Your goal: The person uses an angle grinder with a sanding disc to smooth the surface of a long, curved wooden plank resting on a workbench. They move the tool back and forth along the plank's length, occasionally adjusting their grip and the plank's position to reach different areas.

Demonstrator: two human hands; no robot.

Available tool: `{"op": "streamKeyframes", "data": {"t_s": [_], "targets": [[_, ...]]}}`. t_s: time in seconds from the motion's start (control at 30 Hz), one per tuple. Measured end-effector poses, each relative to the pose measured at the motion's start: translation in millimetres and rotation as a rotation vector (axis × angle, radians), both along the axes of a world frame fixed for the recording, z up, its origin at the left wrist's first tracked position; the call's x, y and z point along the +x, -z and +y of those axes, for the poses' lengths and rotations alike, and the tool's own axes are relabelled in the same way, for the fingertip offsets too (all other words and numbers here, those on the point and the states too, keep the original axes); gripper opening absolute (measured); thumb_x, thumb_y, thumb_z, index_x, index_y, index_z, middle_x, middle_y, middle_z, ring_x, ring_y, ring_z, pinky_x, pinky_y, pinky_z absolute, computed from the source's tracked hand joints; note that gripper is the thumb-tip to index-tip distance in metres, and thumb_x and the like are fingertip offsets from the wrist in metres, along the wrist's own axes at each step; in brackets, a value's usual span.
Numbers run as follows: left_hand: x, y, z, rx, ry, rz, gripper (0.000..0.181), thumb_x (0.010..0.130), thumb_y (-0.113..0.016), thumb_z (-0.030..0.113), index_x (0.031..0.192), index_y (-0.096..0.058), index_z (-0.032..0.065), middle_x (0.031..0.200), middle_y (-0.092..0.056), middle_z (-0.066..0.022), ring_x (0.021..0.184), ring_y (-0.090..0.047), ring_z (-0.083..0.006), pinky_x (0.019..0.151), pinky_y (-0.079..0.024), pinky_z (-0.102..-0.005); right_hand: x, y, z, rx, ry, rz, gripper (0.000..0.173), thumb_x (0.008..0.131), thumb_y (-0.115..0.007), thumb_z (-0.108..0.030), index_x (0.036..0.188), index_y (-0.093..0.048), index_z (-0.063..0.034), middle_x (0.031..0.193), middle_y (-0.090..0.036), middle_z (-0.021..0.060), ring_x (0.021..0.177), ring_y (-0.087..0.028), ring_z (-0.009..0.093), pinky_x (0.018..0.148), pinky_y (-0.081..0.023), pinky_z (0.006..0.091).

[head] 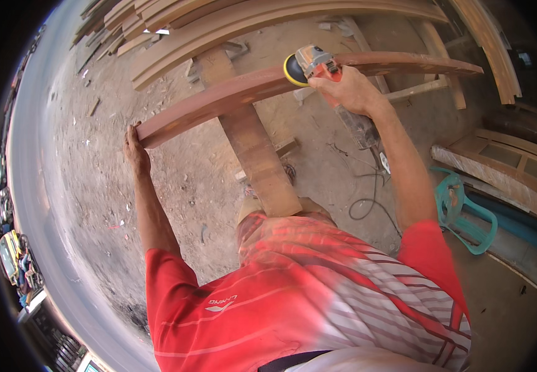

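My right hand [354, 90] grips an angle grinder [317, 60] by its orange and dark body. A round pad with a yellow rim [294, 70] is fitted to the tool's head and sits against a long reddish-brown wooden beam [203, 102]. Whether the pad is spinning cannot be told. At the beam's left end, my left hand [136, 149] holds the timber, fingers wrapped over the end. Crosswise beneath the beam runs a flat wooden plank [259, 153], its near end close to my body.
Stacked timber planks [249, 28] lie beyond the beam. A dark cord [366, 204] loops on the dirt floor at right, near a green plastic chair [466, 211] and a wooden panel door [510, 158]. Left, a road [45, 186] carries vehicles [15, 258]. Wood offcuts [287, 146] lie beside the plank.
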State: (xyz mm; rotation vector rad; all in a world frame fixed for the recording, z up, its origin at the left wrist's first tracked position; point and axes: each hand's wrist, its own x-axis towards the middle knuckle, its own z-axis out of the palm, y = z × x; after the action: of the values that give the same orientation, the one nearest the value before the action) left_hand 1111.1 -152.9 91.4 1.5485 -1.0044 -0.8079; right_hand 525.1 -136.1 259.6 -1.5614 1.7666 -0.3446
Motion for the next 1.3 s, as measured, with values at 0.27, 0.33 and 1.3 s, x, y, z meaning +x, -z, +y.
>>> {"op": "streamKeyframes", "data": {"t_s": [0.27,0.33,1.3], "targets": [[-7.9,1.8,-2.5,0.005,0.033,0.012,0.059,0.114,-0.049,0.048,0.133,-0.072,-0.0027,0.128,-0.071,-0.016,0.121,-0.063,-0.0247,0.109,-0.046,-0.0389,-15.4,-4.3,0.7,-0.007,0.056,0.022,0.079,0.084,-0.076,-0.067,0.111,-0.077,0.0075,0.102,-0.077,0.0234,0.097,-0.074,0.034,0.092,-0.056,0.0417],[-6.1,5.1,-4.8,-0.003,0.035,-0.011,0.06,0.114,-0.049,0.048,0.136,-0.07,-0.0035,0.131,-0.07,-0.0163,0.122,-0.063,-0.0253,0.11,-0.046,-0.0394,-67.1,3.9,-6.6,0.01,0.12,-0.052,0.077,0.084,-0.076,-0.066,0.111,-0.078,0.0065,0.101,-0.077,0.0211,0.095,-0.073,0.03,0.09,-0.056,0.0402],[-489.9,-84.6,-84.1,0.22,0.802,-1.267,0.067,0.072,-0.095,0.049,0.116,-0.064,0.009,0.111,-0.07,-0.0139,0.111,-0.069,-0.0355,0.092,-0.054,-0.0482,-428.6,76.7,127.6,-0.345,0.824,-0.399,0.058,0.095,-0.077,-0.053,0.126,-0.077,-0.0041,0.115,-0.074,0.0049,0.106,-0.066,0.015,0.094,-0.051,0.0339]]}}
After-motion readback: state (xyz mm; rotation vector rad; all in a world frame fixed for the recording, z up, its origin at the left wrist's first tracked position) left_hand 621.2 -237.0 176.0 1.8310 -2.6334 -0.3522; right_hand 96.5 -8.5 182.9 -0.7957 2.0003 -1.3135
